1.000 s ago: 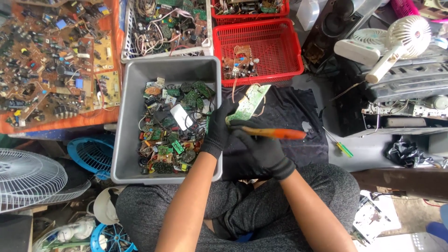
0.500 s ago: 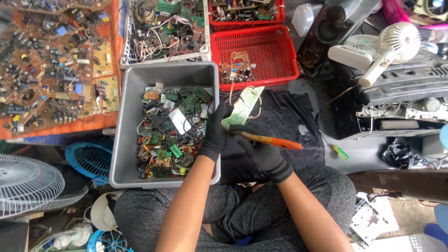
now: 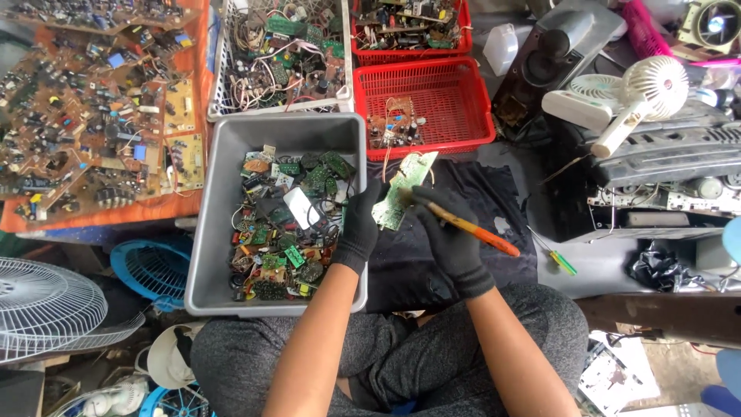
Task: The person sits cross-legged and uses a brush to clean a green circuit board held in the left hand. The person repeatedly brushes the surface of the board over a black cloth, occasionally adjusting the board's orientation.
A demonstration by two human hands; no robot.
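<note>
A big grey rectangular plastic bin, heaped with small green circuit boards and loose components, sits at nine o'clock from both hands. At twelve o'clock lies a red plastic mesh basket holding one small brown board. A black cloth covers the lap beneath the work.

The left hand, in a black glove, is closed around the lower edge of a pale green, narrow circuit board, held just off the bin's right rim. The board's long axis runs from seven o'clock, at the grip, up to one o'clock, its free end pointing toward the red basket.

The right hand, also black-gloved, is wrapped around an orange-handled tool. Its handle trails to four o'clock; its working end points to ten o'clock and meets the board's middle, just beside the left thumb. The tip itself is too small to make out.
</note>
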